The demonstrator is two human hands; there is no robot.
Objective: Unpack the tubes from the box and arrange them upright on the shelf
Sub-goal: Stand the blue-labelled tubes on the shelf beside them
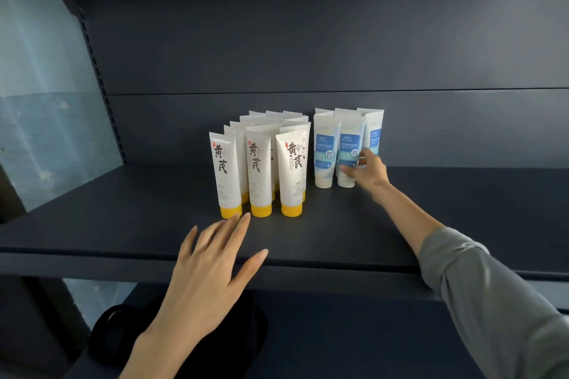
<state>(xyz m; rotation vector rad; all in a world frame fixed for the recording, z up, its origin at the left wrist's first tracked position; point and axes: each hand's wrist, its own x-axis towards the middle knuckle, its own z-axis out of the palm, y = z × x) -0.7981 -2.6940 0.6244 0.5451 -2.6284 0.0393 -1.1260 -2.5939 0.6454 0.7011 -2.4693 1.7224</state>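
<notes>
The three front yellow-capped tubes [258, 172] each carry the large black brush characters 黄芪 down the front, with a small red seal beside the top character. Two blue tubes [326, 154] show a round white badge reading 控. The finer print on both kinds is too small to read.
</notes>
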